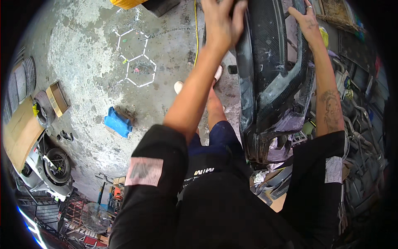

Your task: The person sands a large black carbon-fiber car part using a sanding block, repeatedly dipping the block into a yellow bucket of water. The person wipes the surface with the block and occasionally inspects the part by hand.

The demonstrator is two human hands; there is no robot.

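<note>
Top of frame: you're resting left hand (224, 27) and right hand (309, 25) at a black bumper (267, 79); can't tell whether fingers are clamping; uneven pressure could be risking a tip.

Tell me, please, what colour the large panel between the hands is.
The panel is mostly black with whitish patches, as the head view shows.

- The floor (89, 79) is grey and worn, with pale patches across the left half of the frame.
- Two joined white hexagon outlines (141, 58) show on its surface, upper left of centre.
- A crumpled blue cloth (118, 122) lies left of centre.
- A yellow cord (196, 33) runs down from the top edge, near the middle.
- An open cardboard box (57, 98) and small dark objects (66, 135) sit toward the left.
</note>
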